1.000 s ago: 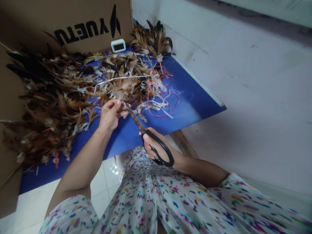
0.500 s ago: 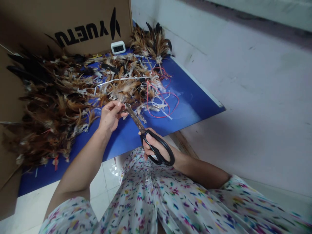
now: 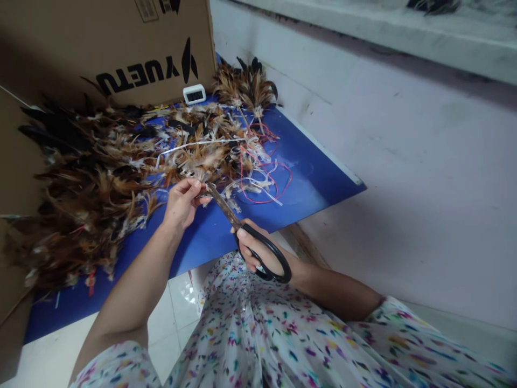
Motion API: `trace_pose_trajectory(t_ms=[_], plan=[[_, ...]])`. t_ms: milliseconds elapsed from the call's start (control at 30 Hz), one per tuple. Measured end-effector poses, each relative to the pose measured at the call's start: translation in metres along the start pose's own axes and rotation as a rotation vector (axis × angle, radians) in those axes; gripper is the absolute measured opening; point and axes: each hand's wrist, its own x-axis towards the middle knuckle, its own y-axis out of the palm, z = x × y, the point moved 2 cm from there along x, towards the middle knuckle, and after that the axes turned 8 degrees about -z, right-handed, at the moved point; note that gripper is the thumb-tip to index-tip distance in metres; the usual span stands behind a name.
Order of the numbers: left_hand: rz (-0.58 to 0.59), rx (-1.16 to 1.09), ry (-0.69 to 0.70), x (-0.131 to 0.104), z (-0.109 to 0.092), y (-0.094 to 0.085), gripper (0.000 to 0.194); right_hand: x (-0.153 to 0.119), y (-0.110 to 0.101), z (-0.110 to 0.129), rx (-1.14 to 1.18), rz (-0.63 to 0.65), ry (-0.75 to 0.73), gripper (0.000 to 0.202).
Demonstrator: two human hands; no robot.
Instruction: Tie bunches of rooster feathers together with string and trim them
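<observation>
My left hand (image 3: 182, 202) pinches the pale base of a small bunch of brown feathers (image 3: 202, 170) near the front edge of the blue table. In my right hand (image 3: 252, 245) are black-handled scissors (image 3: 226, 208) with dark, stained blades. The blades look closed or nearly so, and their tips reach the feather bases at my left fingertips. Whether they are cutting there I cannot tell. Brown feathers lie loose behind and left of my left hand.
A large heap of brown and black feathers (image 3: 81, 199) covers the table's left. Red string (image 3: 291, 175) and white plastic strips lie right of my hands. Two feather dusters (image 3: 254, 86) lean by the wall. A small white digital clock (image 3: 194, 87) stands before a cardboard box (image 3: 121, 37).
My view has tilted slightly upward, so the table appears lower. The scissors' handle loops look closer together than before. Both hands keep their places at the feather bunch.
</observation>
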Motion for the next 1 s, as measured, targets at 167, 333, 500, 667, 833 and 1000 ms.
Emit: trace_pose_trajectory(t_ms=[167, 333, 500, 667, 833, 1000], plan=[[0.025, 0.015, 0.007, 0.000, 0.001, -0.001, 0.048, -0.004, 0.000, 0.009, -0.065, 0.003, -0.037, 0.041], [0.040, 0.020, -0.009, 0.000, 0.002, -0.001, 0.047, -0.005, 0.001, 0.011, -0.040, -0.002, -0.023, 0.043], [0.041, 0.030, -0.006, 0.000, 0.001, 0.000, 0.047, -0.001, 0.002, 0.001, 0.046, -0.025, 0.017, 0.057], [0.028, 0.024, -0.014, 0.000, 0.000, 0.000, 0.048, 0.000, 0.005, 0.000, 0.095, -0.026, 0.081, 0.067], [0.049, 0.027, 0.013, 0.002, 0.001, 0.000, 0.047, -0.001, 0.006, 0.003, 0.154, 0.015, 0.128, 0.066], [0.060, 0.017, 0.008, 0.001, 0.001, 0.002, 0.050, -0.002, 0.004, 0.006, 0.173, 0.008, 0.086, 0.055]])
